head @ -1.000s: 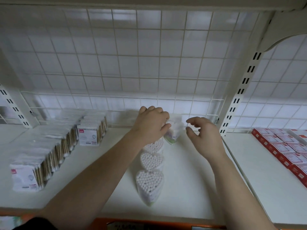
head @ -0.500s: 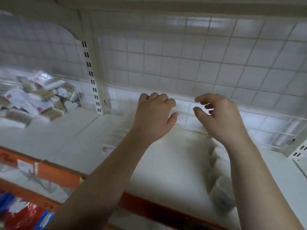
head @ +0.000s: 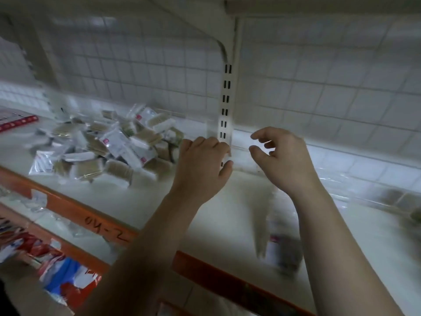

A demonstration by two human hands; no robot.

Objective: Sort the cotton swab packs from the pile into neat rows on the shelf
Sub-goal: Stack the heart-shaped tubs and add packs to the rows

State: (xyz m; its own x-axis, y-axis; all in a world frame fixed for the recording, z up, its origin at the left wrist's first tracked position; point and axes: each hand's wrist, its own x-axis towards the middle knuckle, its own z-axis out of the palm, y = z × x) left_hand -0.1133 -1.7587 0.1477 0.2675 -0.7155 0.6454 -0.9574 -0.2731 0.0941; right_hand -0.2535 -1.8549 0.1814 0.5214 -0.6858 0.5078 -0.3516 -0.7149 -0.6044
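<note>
Now my view has swung left from the rows to the pile of swab packs (head: 102, 147) on the shelf (head: 141, 201); left hand (head: 200, 169) and right hand (head: 282, 160) hover released, empty, ready for another pack.

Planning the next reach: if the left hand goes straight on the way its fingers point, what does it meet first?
Probably the slotted upright post at the shelf's back, just beyond the left hand; blur and unclear depth make this uncertain.
</note>
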